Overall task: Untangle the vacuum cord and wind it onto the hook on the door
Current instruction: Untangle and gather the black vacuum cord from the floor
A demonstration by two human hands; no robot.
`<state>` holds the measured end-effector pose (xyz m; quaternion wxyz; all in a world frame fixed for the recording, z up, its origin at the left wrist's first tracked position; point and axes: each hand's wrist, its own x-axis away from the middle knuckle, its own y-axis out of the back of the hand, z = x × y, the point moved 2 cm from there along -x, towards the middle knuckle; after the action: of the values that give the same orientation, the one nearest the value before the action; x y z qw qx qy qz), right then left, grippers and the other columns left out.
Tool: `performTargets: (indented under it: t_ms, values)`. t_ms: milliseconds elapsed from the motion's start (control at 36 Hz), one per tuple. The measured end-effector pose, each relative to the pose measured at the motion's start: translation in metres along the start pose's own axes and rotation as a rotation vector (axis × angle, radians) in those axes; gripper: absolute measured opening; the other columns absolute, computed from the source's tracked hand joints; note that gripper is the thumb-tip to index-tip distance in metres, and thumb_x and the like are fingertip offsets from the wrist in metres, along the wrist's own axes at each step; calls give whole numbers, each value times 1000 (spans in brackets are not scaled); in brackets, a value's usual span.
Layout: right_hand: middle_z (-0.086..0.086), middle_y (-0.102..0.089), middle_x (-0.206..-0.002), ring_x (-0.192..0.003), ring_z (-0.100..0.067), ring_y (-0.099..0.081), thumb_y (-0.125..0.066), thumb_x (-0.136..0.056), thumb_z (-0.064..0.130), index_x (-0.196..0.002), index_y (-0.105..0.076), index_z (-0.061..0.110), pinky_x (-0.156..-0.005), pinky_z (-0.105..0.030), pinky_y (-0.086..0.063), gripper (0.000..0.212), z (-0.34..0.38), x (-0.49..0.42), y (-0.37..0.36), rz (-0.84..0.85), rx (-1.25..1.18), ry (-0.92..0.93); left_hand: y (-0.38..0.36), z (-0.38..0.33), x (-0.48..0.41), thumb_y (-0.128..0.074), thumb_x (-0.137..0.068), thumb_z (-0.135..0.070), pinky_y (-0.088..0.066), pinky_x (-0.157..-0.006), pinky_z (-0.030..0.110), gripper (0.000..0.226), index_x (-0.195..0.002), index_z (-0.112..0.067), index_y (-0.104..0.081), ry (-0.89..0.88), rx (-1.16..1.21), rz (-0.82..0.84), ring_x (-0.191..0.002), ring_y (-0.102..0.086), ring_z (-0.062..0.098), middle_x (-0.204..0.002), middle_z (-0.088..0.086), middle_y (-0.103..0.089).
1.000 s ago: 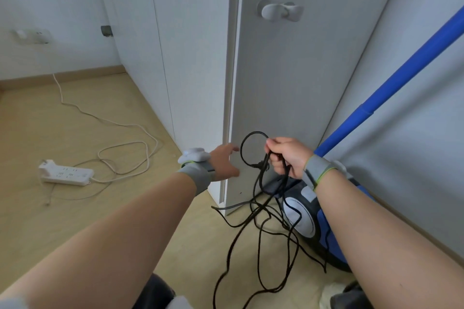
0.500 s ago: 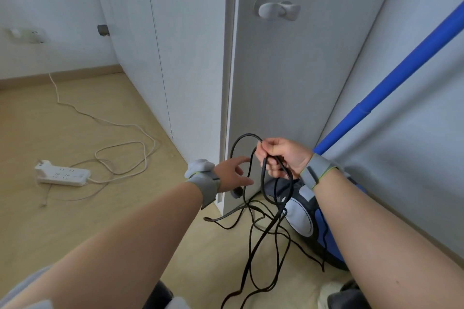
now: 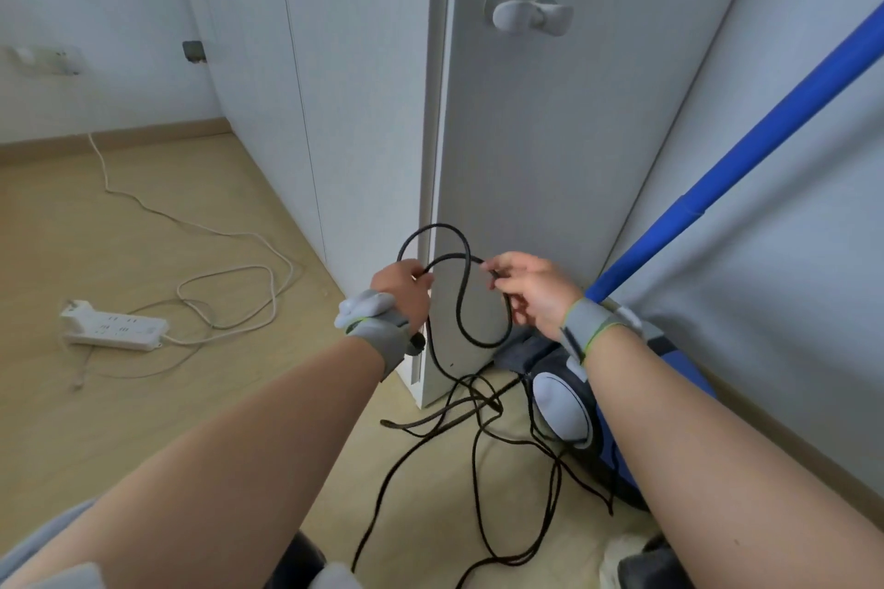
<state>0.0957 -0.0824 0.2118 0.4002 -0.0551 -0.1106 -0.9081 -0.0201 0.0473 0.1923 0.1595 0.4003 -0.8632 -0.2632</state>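
The black vacuum cord (image 3: 461,301) forms loops between my two hands in front of the grey door (image 3: 550,158). My left hand (image 3: 404,289) grips one loop at its left side. My right hand (image 3: 531,289) pinches the cord at the right, with a loop hanging below it. The rest of the cord lies tangled on the floor by the blue vacuum cleaner (image 3: 574,411). The white hook (image 3: 528,14) sits high on the door, well above both hands, with nothing on it.
The vacuum's blue tube (image 3: 746,148) slants up to the right along the wall. A white power strip (image 3: 115,330) with its white cable (image 3: 229,273) lies on the wooden floor at left. White cupboard doors (image 3: 335,86) stand left of the grey door.
My left hand, open and reaching a second ago, has closed round a cord loop. Both hands have risen a little, and the loops have been pulled wider apart between them.
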Motion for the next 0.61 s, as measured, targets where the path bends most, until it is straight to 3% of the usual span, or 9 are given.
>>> performTargets:
  t_ms: [111, 222, 306, 417, 500, 556, 611]
  values:
    - [-7, -52, -68, -27, -5, -35, -32, -89, -9, -77, -46, 15, -33, -9, -24, 30, -6, -8, 9, -121, -233, -105, 11, -11, -2, -44, -94, -24, -56, -75, 40, 27, -69, -20, -53, -7, 140, -79, -71, -67, 30, -75, 13, -65]
    - [-6, -50, -68, -30, -6, -40, -31, -93, -3, -78, -47, 17, -33, -11, -28, 30, -27, -9, 10, -118, -35, -246, 17, -31, 0, -45, -95, -12, -56, -73, 39, 29, -66, -14, -50, -71, 296, -108, -52, -58, 19, -61, 5, -52]
    - [-4, -46, -71, -50, -12, -41, -26, -97, 1, -96, -48, 15, -35, -20, -35, 26, -40, -7, 4, -17, 223, -355, 19, -42, 2, -45, -95, -11, -59, -72, 39, 30, -65, -15, -50, -119, 352, -108, -51, -59, 18, -61, 6, -52]
    - [-5, -53, -85, -60, -13, -46, -37, -92, -2, -131, -44, 7, -57, -28, -46, 42, -57, -7, 7, 46, 673, -332, 20, -51, 3, -45, -96, -8, -59, -75, 42, 31, -67, -14, -50, -130, 472, -80, -50, -56, 19, -59, 7, -50]
    - [-19, -50, -127, -72, -18, -50, -37, -89, -4, -144, -28, 13, -71, -36, -50, 58, -72, -6, 10, 36, 679, -322, 20, -55, 4, -44, -96, -7, -59, -74, 41, 31, -67, -12, -50, -163, 494, -63, -50, -56, 19, -56, 8, -50]
    - [-20, -43, -134, -97, -27, -54, -38, -89, -4, -148, -18, 20, -84, -40, -50, 67, -79, -4, 10, 78, 648, -320, 21, -58, 6, -43, -97, -5, -59, -73, 39, 31, -67, -11, -49, -188, 506, -45, -49, -56, 17, -56, 8, -48]
    - [-20, -41, -136, -114, -34, -51, -42, -89, -4, -149, -16, 23, -87, -41, -50, 71, -80, -2, 9, 123, 648, -304, 21, -60, 8, -42, -97, -4, -60, -70, 37, 31, -67, -10, -49, -211, 528, -24, -46, -56, 14, -57, 8, -47]
